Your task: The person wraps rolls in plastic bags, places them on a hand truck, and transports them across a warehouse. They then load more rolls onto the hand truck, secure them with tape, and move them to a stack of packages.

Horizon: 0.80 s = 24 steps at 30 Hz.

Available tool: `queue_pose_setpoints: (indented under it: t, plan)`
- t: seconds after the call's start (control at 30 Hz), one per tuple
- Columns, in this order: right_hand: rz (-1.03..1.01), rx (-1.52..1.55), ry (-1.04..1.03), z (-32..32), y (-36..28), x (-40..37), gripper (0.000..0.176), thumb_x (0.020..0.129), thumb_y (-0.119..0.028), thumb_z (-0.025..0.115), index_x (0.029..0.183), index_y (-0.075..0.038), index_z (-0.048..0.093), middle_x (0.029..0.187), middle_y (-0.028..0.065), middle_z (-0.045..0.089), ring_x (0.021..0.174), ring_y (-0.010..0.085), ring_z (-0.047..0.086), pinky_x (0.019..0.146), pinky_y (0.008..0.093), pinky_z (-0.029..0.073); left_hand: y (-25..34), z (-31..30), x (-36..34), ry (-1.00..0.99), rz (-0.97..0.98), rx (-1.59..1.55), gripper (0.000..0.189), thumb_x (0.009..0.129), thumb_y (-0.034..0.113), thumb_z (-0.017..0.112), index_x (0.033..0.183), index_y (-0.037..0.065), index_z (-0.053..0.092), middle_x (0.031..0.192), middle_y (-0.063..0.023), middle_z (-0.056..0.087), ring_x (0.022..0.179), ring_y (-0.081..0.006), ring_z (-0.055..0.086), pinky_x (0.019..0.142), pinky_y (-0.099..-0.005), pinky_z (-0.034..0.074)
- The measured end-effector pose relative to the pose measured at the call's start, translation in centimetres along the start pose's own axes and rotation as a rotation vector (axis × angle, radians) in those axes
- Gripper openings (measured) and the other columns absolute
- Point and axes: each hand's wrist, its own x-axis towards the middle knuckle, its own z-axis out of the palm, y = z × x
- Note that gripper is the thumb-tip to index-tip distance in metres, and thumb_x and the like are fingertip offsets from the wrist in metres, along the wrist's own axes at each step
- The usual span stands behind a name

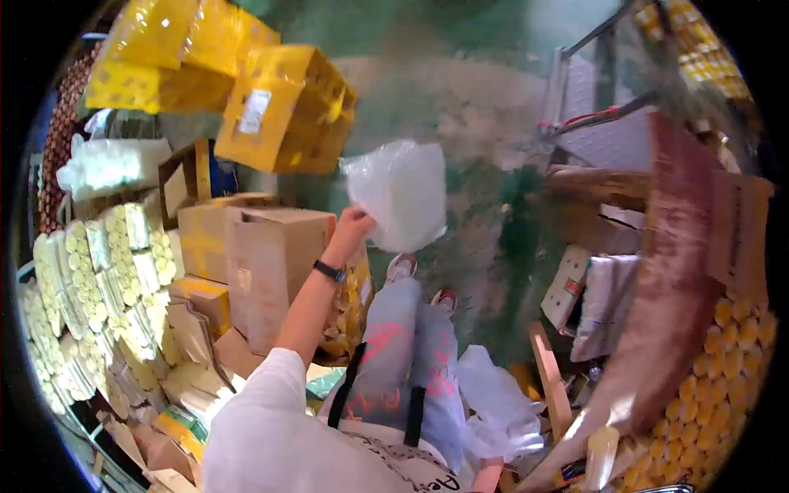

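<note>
My left hand, on an outstretched arm with a dark wristband, pinches the lower left edge of a translucent plastic bag. That bag hangs spread out above the green floor, beyond my shoes; whether it is bubble wrap I cannot make out. Low in the view, my right hand shows only as a bit of skin near the frame's bottom edge. Its fingers are hidden. Just above it lies a heap of clear plastic bags, beside my right leg.
Brown cardboard boxes stand left of my legs. Farther off are a yellow-taped box and yellow wrapped parcels. Stacked yellowish rolls fill the left side. A worn reddish board and a metal-framed cart stand at right.
</note>
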Motion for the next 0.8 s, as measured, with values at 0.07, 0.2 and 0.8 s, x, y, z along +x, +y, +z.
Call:
queue_pose_setpoints:
  t: [0.07,0.2,0.8]
  plan:
    - [-0.042,0.050,-0.051,-1.9,-1.5,-3.3,0.040,0.085,-0.040,0.052,0.106,-0.007,0.060,0.091,0.0110,0.062,0.080,0.0186,0.060,0.073,0.0357,0.050,6.9,0.6,-3.9,-0.039,0.032,0.064,0.007,0.079,0.009,0.060,0.083,0.003,0.059,0.077,-0.0012,0.059,0.065,-0.0071,0.052,0.057,-0.0221,0.040]
    - [-0.159,-0.089,-0.317,-3.4,-9.1,-6.8,0.045,0.088,-0.045,0.049,0.093,-0.004,0.066,0.076,0.0094,0.063,0.069,0.0155,0.058,0.062,0.0354,0.046,20.6,5.8,-11.8,-0.198,0.402,0.417,0.012,0.080,0.005,0.059,0.090,-0.001,0.056,0.079,-0.0031,0.058,0.071,-0.0083,0.054,0.059,-0.0239,0.043]
    - [-0.762,0.475,-0.571,-4.1,-32.4,-23.3,0.016,0.083,-0.016,0.058,0.078,-0.002,0.063,0.067,-0.0001,0.058,0.063,0.0072,0.051,0.055,0.0217,0.038,35.9,13.8,-28.0,-0.681,0.295,0.027,0.014,0.089,0.013,0.054,0.089,0.000,0.058,0.080,-0.0006,0.059,0.074,-0.0084,0.054,0.068,-0.0215,0.043]
